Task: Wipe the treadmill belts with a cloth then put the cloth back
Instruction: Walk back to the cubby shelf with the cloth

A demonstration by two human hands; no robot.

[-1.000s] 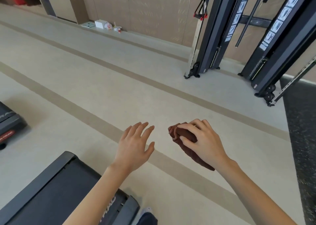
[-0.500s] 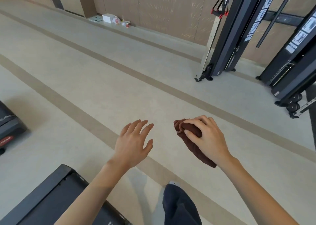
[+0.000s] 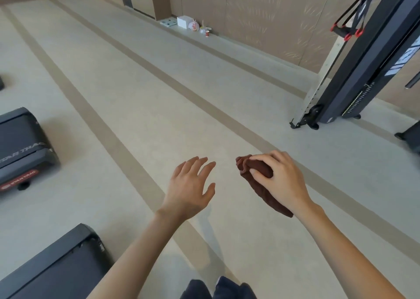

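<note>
Head view, looking down past both bare forearms at a pale floor (image 3: 141, 108) with darker tan stripes running across it. The right hand (image 3: 280, 180) is closed around a bunched dark reddish-brown cloth (image 3: 256, 178); fingers (image 3: 263, 159) press over the top of the wad, the thumb pinches its near side, and a tail of fabric hangs back under the wrist. The cloth is held in the air above the floor, touching nothing but that hand.

Taking the cloth as the landmark: just to its left, apart from it, the left hand (image 3: 193, 189) hangs palm down with its fingers spread and loose, holding nothing. Well to the left and nearer the wearer is the dark end of a treadmill (image 3: 56, 267), its belt surface only partly in frame. Farther left, at the frame's edge, sits a second treadmill (image 3: 20, 144) with lettering on its rear cover. Beyond the cloth and to the right stands a tall black cable machine (image 3: 354, 71) with red-capped handles dangling high on it. Far beyond the cloth, against the wood-panelled wall (image 3: 250, 10), a white box (image 3: 184, 21) and a few small items rest on the floor; what the box holds cannot be seen. Directly below the cloth, dark trouser legs (image 3: 218, 289) show at the bottom edge.
</note>
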